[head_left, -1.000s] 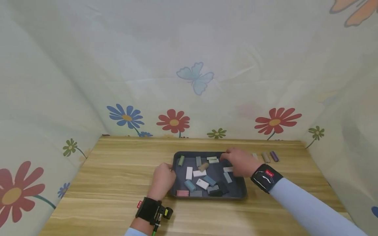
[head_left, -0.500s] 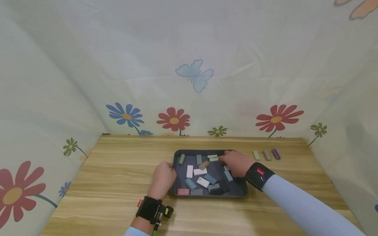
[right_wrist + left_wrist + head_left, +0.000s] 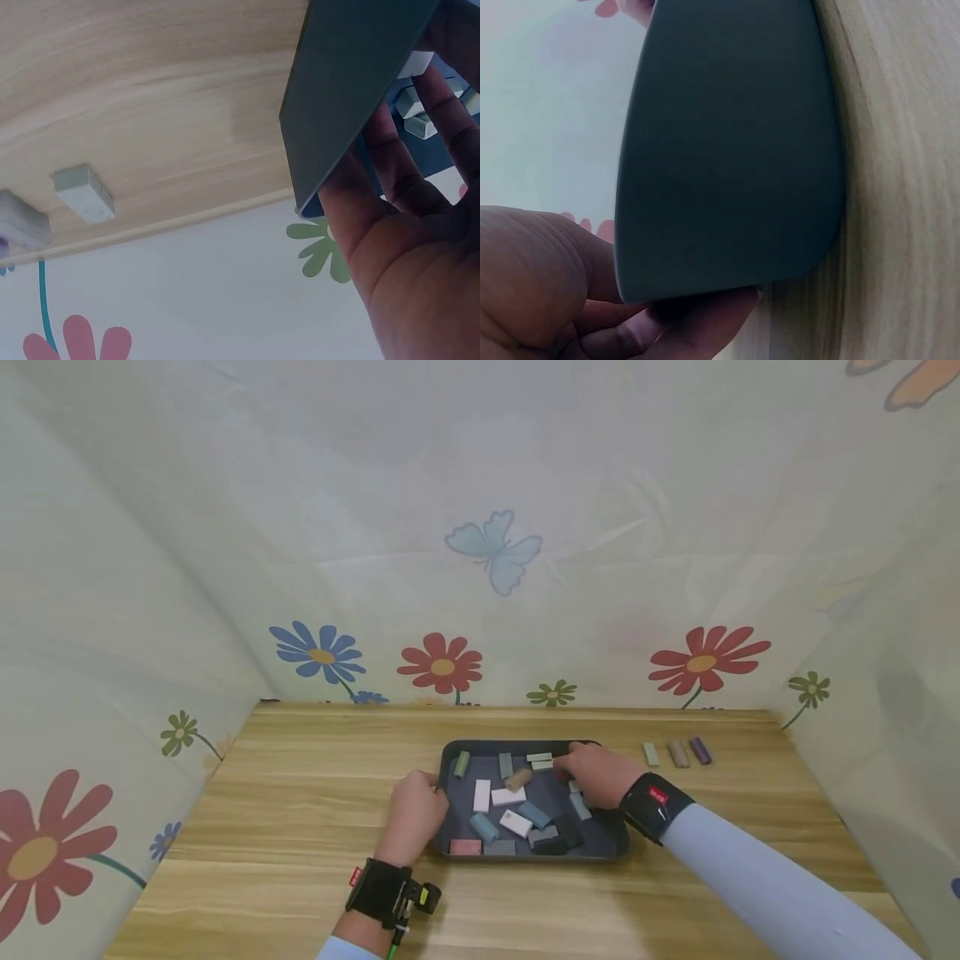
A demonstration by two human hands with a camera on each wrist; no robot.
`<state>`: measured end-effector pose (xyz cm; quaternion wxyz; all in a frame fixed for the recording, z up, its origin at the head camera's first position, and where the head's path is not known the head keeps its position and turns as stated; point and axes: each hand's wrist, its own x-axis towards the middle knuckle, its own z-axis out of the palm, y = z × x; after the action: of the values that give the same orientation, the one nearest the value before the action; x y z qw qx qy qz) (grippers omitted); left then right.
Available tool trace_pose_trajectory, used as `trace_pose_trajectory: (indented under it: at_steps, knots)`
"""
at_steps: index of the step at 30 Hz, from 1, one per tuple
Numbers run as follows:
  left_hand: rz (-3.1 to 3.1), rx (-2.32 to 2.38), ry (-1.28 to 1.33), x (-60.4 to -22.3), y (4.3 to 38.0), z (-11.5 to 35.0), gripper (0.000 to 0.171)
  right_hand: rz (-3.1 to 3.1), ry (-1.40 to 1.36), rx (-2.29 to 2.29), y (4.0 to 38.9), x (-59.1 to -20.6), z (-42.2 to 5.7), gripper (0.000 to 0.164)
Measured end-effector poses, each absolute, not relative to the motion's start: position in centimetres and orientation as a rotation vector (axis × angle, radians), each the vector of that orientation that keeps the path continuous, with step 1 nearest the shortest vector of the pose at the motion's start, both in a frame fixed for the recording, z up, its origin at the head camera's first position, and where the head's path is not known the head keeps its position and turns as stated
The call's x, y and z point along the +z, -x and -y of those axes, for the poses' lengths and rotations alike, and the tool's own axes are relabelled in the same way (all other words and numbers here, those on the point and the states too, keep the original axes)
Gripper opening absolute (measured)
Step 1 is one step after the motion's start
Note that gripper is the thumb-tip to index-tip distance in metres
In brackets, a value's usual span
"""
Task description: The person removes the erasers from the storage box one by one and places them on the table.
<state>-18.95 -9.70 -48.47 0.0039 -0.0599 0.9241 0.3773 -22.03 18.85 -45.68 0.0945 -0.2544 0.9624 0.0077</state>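
A dark grey tray (image 3: 570, 858) stands on the wooden table, holding several small blocks in white, blue, green, grey, pink, tan and black. My left hand (image 3: 417, 818) grips its left edge, thumb side at the rim and fingers against the underside of the wall in the left wrist view. My right hand (image 3: 600, 772) reaches over the right side, its fingers (image 3: 386, 150) down inside. A white block (image 3: 415, 64) shows between thumb and fingers in the right wrist view; I cannot tell whether they pinch it. A blue block (image 3: 581, 806) lies just below this hand.
Right of the tray, a pale green block (image 3: 651, 754), a tan block (image 3: 678, 754) and a purple block (image 3: 701, 751) lie in a row on the table (image 3: 315, 777). A flower-printed cloth (image 3: 495, 635) rises behind it and at both sides.
My right hand has shifted slightly left and deeper over the tray, uncovering the pale green block on the table. The left hand holds its place. The camera has tilted a little.
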Motion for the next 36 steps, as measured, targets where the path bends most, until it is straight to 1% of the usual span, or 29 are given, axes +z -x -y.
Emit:
trace_pose_trajectory:
  at_steps: [11,20,29,36]
  knots:
    - [-2.888,1.176,0.184,-48.1,18.9,9.5,0.032,-2.826,0.670,-0.151,22.1,-46.4,-19.1,0.027]
    - [-2.894,1.162,0.189,-48.1,18.9,9.5,0.031,-2.794,0.659,-0.318,22.0,-46.3,-19.5,0.025]
    - [-2.879,1.170,0.204,-48.1,18.8,9.5,0.032,-2.846,0.664,-0.554,22.3,-44.2,-20.4,0.027]
    - [-2.872,1.162,0.195,-47.9,18.7,9.8,0.032,-2.914,0.527,-0.638,23.0,-40.9,-23.7,0.030]
